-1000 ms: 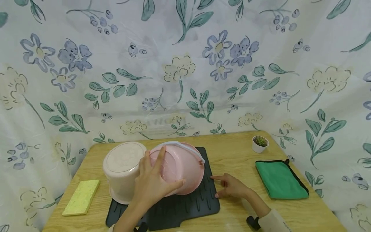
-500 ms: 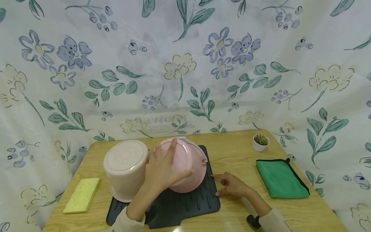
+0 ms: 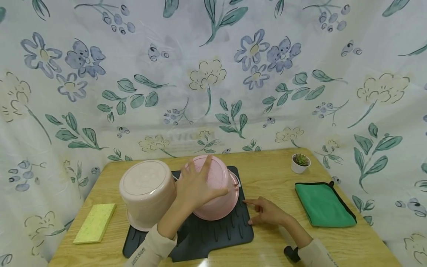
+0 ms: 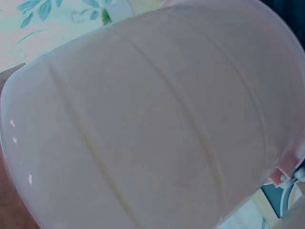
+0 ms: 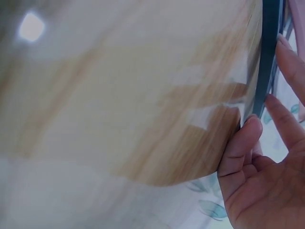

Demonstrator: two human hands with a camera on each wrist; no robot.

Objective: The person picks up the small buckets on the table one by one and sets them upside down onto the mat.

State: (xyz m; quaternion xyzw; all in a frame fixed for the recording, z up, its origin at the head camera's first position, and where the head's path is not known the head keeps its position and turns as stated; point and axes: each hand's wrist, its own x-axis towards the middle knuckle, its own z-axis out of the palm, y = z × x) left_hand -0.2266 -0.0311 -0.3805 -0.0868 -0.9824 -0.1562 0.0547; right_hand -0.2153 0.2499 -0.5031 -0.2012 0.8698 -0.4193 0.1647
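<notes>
My left hand [image 3: 197, 189] grips a pink bucket [image 3: 213, 211] by its base, fingers spread over the bottom and thumb along the near side. The bucket is upside down, rim toward the black ridged mat [image 3: 227, 237], and its ribbed wall [image 4: 152, 119] fills the left wrist view. Just left of it, a cream bucket [image 3: 146, 193] also stands upside down on the mat. At the mat's right edge, my right hand [image 3: 268, 211] touches it with index finger and thumb. In the right wrist view, the fingertips [image 5: 252, 125] rest against the mat's dark edge [image 5: 268, 57].
A yellow sponge sheet [image 3: 95, 224] lies left of the mat on the wooden table [image 3: 270, 170]. To the right are a folded green cloth [image 3: 325, 204] with black trim and a small potted succulent [image 3: 300, 163]. A floral curtain [image 3: 207, 96] hangs behind the table.
The pink bucket has turned from tilted to nearly upside down and shifted right with my left hand. Its handle has dropped out of sight behind it. My right hand has stayed put.
</notes>
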